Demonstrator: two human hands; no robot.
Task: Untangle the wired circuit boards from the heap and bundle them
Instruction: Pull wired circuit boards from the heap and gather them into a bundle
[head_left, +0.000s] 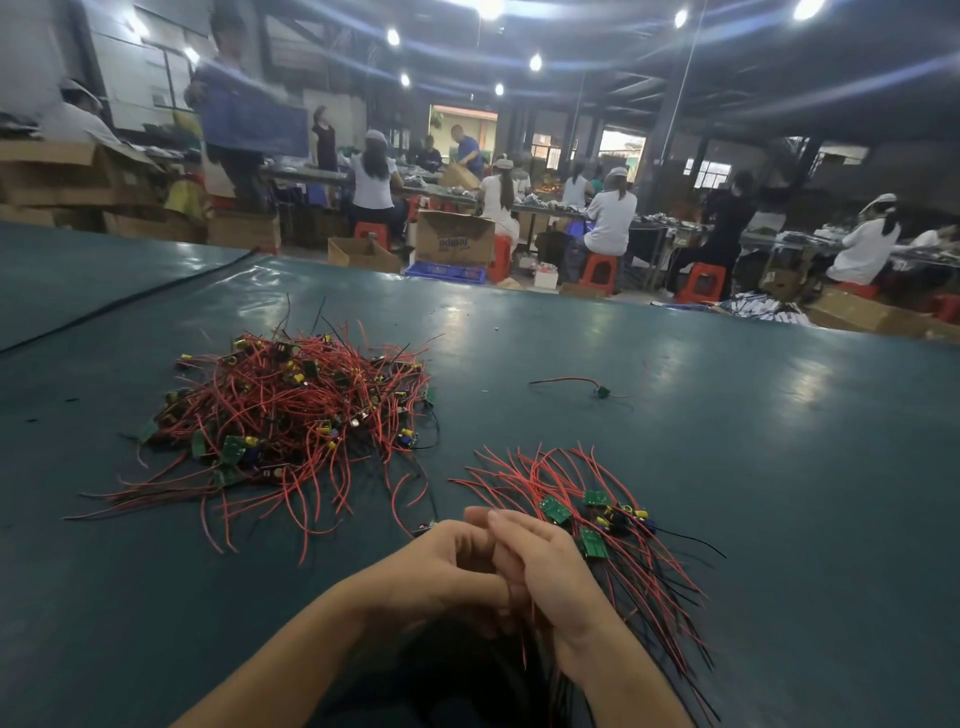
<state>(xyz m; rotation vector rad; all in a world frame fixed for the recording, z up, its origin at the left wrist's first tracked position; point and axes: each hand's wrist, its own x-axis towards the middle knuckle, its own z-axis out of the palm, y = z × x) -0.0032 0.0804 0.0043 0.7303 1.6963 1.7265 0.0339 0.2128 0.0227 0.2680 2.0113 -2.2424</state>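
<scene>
Fingers (511, 540) of the left hand (431, 566) and right hand (550, 577) curl together, holding what I cannot tell; the heap (291, 410) lies ahead-left on the worktop (727, 441), its boards light, wires bendy and snaggy, so pinch one board and pull slowly.

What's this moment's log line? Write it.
left hand, right hand: together, grip unclear | tangled heap of red-wired green circuit boards: at left | aligned red-wired green boards: beside right hand

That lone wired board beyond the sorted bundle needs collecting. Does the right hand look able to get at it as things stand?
Probably yes: the lone wired board lies uncovered on the table. The right hand would have to part from the left hand and reach across the sorted bundle.
</scene>
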